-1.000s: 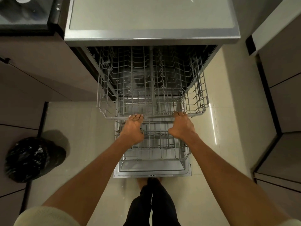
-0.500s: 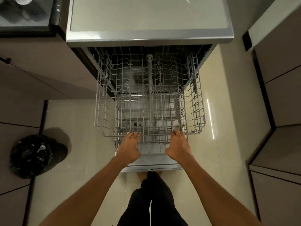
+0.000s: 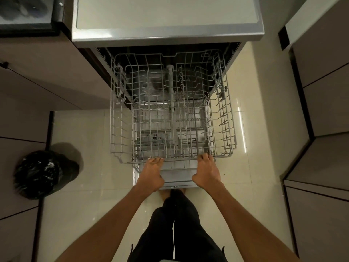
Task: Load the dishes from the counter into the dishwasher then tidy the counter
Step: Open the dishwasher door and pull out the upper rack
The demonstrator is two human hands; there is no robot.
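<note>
Both hands clamped on front rail of upper rack (image 3: pixel 172 110): left hand (image 3: pixel 152 173), right hand (image 3: pixel 206 172), fingers curled over wire. Rack out, empty, just ahead of knuckles. Door (image 3: pixel 179 176) down under wrists. No dishes visible. Loading not started; counter tidy pending.

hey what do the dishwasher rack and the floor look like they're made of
Rack: thin metal wire with a pale grey coating, likely vinyl or nylon; the open grid of slim matte rods suggests it. Both hands, left hand and right hand, grip its front rail. Floor: glossy cream tile, probably ceramic; grout lines and a bright reflection show.
</note>
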